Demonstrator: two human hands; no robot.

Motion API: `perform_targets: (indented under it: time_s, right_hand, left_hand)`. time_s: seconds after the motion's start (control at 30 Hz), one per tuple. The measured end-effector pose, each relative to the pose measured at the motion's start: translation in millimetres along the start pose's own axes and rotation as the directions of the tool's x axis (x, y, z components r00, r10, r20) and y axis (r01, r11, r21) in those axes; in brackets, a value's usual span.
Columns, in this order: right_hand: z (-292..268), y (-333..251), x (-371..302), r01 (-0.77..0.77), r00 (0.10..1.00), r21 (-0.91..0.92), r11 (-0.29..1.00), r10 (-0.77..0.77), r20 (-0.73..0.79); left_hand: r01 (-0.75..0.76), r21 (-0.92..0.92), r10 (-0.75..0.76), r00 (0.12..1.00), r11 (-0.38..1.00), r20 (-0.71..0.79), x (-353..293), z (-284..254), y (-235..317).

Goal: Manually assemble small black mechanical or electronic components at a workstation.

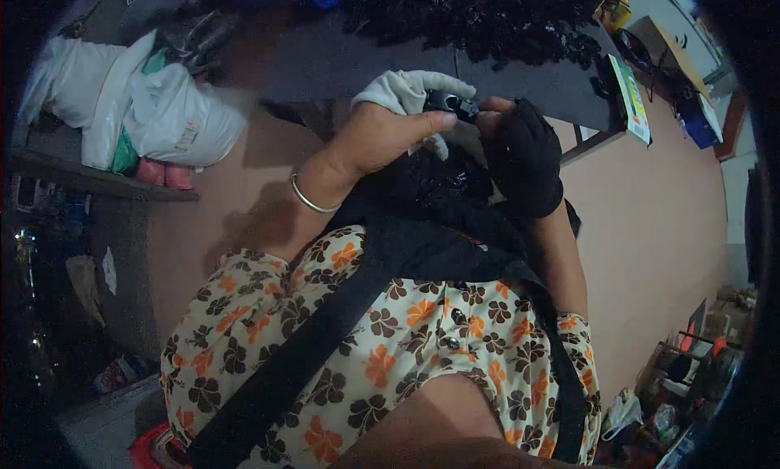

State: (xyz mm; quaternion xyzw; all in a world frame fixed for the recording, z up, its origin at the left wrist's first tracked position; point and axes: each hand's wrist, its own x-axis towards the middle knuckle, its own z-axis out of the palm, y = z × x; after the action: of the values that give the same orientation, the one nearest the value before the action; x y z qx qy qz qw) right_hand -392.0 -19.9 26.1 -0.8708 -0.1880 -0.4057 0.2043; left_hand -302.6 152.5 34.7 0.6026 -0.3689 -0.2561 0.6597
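The one view looks out from the person's head, on its left side; it faces down and forward, so the flowery shirt (422,323) fills much of the bottom, very close to the lens; the left hand (390,128) and the right hand (524,160) are a little farther off, near the top middle, seen from above; the dark table (357,58) lies past them, up high; the lens is very wide, so it also takes in white bags (175,115) on the left and pink floor (658,225) on the right; the corners go black.
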Motion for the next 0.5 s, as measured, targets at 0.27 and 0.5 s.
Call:
perform_targets:
  time_s: [0.27, 0.5]
  right_hand:
    - [-5.2, -6.7, -0.4, 0.033, 0.998, -0.126, 0.992, -0.026, 0.059]
    - [15.7, -5.9, -3.8, -0.542, 0.835, 0.258, 0.799, 0.546, 0.066]
  left_hand:
    - [-0.079, -0.210, 0.077, 0.997, 0.974, -0.018, -6.1, 2.5, -1.9]
    - [-0.203, 0.273, 0.262, 0.944, 0.940, -0.202, -5.6, 15.8, -8.8]
